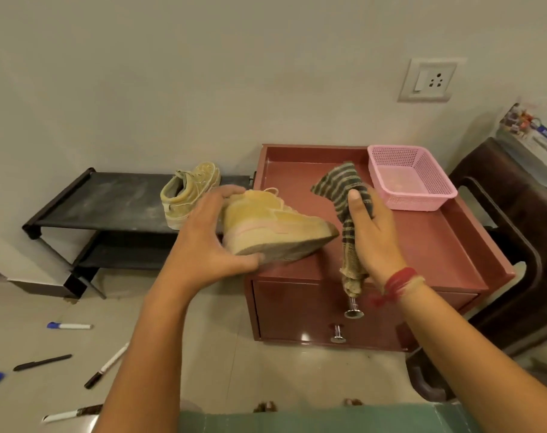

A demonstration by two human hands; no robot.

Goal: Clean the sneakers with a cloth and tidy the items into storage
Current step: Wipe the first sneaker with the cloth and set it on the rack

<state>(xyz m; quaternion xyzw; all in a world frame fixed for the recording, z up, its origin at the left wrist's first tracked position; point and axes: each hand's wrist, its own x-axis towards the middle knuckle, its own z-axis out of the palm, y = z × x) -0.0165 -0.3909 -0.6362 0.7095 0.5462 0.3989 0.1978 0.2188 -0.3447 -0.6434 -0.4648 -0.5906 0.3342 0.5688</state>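
Head view: left hand grips the sneaker by the heel, right hand clutches the cloth, seemingly beside it.

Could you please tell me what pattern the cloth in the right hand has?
The cloth has dark green and beige stripes, seen in the head view.

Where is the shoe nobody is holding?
In the head view, that shoe sits left of middle on top of the black rack, just behind the left hand and beside the red cabinet.
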